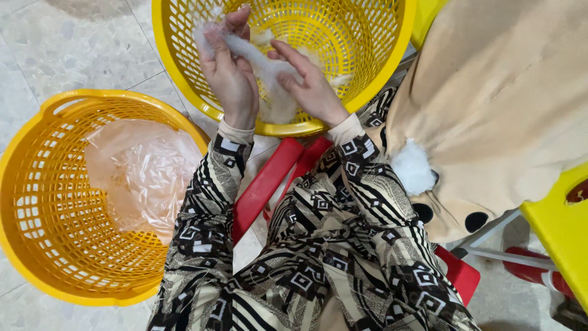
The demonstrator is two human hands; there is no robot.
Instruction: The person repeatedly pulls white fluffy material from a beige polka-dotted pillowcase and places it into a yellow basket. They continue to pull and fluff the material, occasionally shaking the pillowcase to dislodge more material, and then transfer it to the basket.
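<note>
At the near left sits a yellow basket (pixel 37 214) on the tiled floor (pixel 73 49), with a crumpled clear plastic bag (pixel 144 171) lying loose inside it. A draught or a nudge from the patterned sleeve (pixel 205 208) just beside it could probably lift that light bag out.

Further right and farther off, the left hand (pixel 229 73) pinches one end of a white fibre tuft (pixel 263 67), fingers closed around it. The right hand (pixel 312 86) grips the other end, fingers curled narrow. The tuft is stretched between them over a second yellow basket (pixel 367 37). Pulled too hard, the tuft may tear and wisps could drift past the rim onto the floor.

At the right, a beige fabric cover (pixel 502 104) lies across the lap with white stuffing (pixel 411 167) bulging from its opening; it looks free to slip out.
</note>
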